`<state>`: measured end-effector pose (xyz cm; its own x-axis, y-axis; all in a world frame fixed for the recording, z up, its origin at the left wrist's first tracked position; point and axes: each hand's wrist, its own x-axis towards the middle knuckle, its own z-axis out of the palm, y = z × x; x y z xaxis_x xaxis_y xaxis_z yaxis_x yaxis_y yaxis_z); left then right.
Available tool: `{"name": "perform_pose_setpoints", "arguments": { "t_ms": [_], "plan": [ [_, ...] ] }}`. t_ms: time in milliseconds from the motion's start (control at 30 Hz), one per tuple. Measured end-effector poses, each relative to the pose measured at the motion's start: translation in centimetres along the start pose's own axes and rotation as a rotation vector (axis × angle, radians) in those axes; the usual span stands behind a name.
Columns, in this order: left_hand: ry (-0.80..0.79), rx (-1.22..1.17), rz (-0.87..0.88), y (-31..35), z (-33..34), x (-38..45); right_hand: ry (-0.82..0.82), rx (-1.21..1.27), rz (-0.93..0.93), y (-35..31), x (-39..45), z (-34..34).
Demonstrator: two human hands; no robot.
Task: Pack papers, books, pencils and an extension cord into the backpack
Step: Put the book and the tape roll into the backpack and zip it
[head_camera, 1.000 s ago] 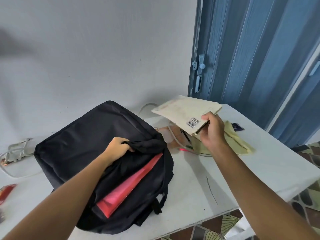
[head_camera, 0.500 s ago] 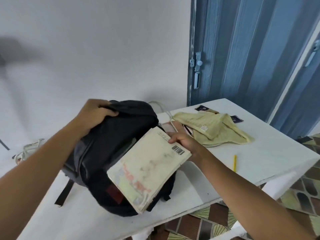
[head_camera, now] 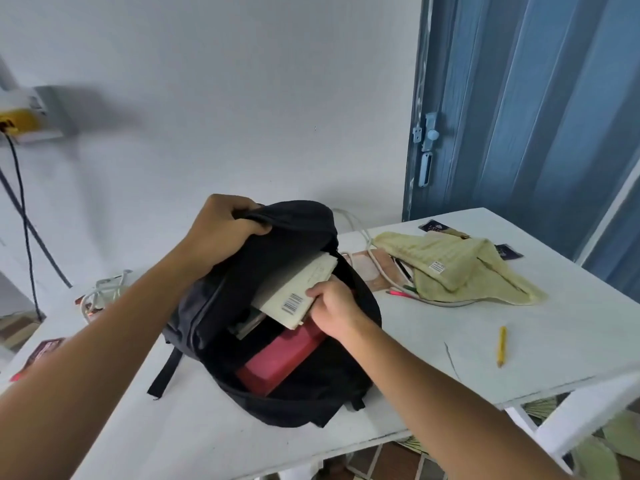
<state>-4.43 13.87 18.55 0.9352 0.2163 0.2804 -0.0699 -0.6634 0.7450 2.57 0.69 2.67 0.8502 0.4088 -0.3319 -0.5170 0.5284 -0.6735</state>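
The black fabric backpack (head_camera: 277, 341) sits on the white tabletop (head_camera: 519, 341) in front of me, its main compartment gaping towards me. My left hand (head_camera: 221, 226) grips the top edge of the opening, fingers curled round the fabric and holding it up. My right hand (head_camera: 332, 310) pinches the near corner of a cream paperback book with a barcode (head_camera: 301, 292), which is tilted and already partly inside the opening, its far end under the raised flap. Below it in the same compartment lies a red flat folder or book (head_camera: 280, 358), with grey edges of other things just beside it that I cannot make out. A black strap (head_camera: 166, 372) trails from the backpack across the tabletop on my left. To the right of the backpack, well apart from it, a yellow pencil (head_camera: 501, 346) lies alone. Farther back, a pale green towel (head_camera: 460, 268) is heaped over a white cord (head_camera: 367, 244) and some pens or pencils (head_camera: 401, 292) that poke out from under its edge. Behind the backpack on my left is a tangle of white cable (head_camera: 104, 292). A blue folding door (head_camera: 519, 116) stands beyond the tabletop's right end.
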Motion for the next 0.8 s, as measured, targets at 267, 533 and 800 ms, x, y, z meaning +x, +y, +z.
{"name": "perform_pose_setpoints", "arguments": {
  "t_ms": [267, 533, 800],
  "plan": [
    [0.021, -0.051, -0.056, -1.1, 0.3, -1.2, -0.005, -0.824, 0.062, 0.1, 1.4, 2.5],
    [0.0, -0.107, -0.074, -1.3, 1.2, -1.2, -0.035, -0.577, 0.045, 1.9, 2.8, 4.3],
    [-0.014, -0.172, -0.14, -3.4, 2.1, 0.6, -0.34, -1.057, 0.156, -1.5, 1.8, 0.4]
  ]
}}
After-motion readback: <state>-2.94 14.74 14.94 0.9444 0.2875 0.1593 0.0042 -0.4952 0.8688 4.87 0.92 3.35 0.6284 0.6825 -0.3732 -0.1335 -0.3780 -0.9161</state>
